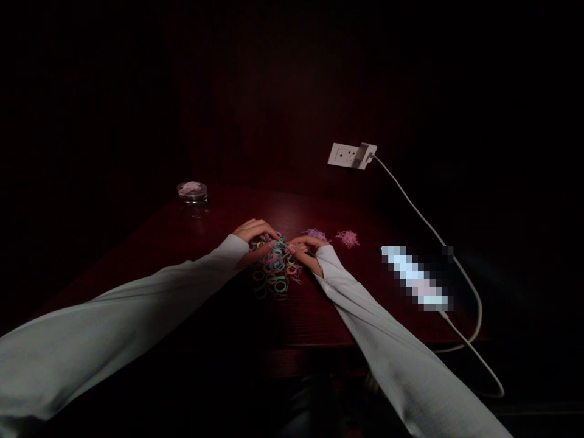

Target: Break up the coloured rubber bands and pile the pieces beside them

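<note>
A heap of small coloured rubber bands (274, 271) lies on the dark red wooden table (191, 249). My left hand (253, 234) rests on the heap's far left side with its fingers curled into the bands. My right hand (306, 250) is at the heap's right edge, fingers bent and pinched on bands. Both arms wear light grey sleeves. Which single band each hand holds is too small to tell in the dim light.
Two small piles of purple bands (316, 233) and pink bands (347, 238) lie right of my hands. A clear round container (192, 191) stands at the back left. A phone (415, 278) on a white cable (474, 304) lies right, plugged into a wall socket (352, 155).
</note>
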The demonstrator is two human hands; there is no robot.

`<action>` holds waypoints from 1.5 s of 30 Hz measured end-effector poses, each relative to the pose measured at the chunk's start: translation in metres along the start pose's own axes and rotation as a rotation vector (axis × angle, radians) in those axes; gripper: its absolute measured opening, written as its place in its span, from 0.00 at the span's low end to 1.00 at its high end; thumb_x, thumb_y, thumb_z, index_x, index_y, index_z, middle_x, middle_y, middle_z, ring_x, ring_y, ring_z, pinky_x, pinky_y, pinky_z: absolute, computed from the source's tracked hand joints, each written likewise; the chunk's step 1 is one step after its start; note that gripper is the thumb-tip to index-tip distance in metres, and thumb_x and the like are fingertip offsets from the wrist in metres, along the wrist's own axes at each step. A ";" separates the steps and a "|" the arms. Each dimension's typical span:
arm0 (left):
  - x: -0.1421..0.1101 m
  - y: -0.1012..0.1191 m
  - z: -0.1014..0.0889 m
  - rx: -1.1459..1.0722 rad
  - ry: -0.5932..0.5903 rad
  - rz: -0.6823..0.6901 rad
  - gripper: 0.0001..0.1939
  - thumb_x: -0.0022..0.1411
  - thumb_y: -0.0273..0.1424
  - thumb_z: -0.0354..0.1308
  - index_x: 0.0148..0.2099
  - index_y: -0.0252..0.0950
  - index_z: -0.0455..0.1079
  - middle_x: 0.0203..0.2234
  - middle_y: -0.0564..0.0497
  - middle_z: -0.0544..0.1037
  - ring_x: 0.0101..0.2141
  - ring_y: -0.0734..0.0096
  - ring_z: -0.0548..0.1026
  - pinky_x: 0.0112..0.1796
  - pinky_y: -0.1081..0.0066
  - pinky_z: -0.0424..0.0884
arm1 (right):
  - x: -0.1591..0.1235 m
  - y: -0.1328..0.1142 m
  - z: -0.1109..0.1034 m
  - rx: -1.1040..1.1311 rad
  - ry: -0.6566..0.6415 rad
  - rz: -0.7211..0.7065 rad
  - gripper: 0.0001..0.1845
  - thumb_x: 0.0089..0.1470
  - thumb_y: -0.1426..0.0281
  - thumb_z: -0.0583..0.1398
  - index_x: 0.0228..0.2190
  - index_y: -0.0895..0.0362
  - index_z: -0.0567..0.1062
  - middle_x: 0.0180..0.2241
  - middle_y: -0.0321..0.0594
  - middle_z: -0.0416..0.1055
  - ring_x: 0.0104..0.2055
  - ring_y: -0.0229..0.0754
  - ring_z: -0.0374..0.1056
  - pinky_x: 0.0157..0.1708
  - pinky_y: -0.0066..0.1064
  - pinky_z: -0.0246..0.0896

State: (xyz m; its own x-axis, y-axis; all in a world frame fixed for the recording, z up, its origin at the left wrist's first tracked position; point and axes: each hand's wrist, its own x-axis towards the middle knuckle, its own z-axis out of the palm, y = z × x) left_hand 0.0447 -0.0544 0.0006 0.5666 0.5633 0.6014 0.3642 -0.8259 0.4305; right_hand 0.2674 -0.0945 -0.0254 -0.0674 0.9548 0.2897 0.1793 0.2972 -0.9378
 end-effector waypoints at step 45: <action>-0.005 0.008 -0.007 0.294 -0.196 0.190 0.22 0.69 0.53 0.54 0.39 0.42 0.76 0.33 0.53 0.80 0.34 0.67 0.69 0.36 0.67 0.57 | -0.001 -0.010 0.015 0.178 -0.023 0.088 0.23 0.44 0.57 0.74 0.39 0.53 0.79 0.29 0.32 0.76 0.29 0.34 0.71 0.34 0.28 0.67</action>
State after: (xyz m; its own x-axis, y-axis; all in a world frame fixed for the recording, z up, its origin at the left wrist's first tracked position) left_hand 0.0396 -0.0634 0.0057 0.7642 0.4083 0.4994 0.4197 -0.9026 0.0957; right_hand 0.2511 -0.0988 -0.0193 -0.0819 0.9759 0.2024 0.0094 0.2038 -0.9790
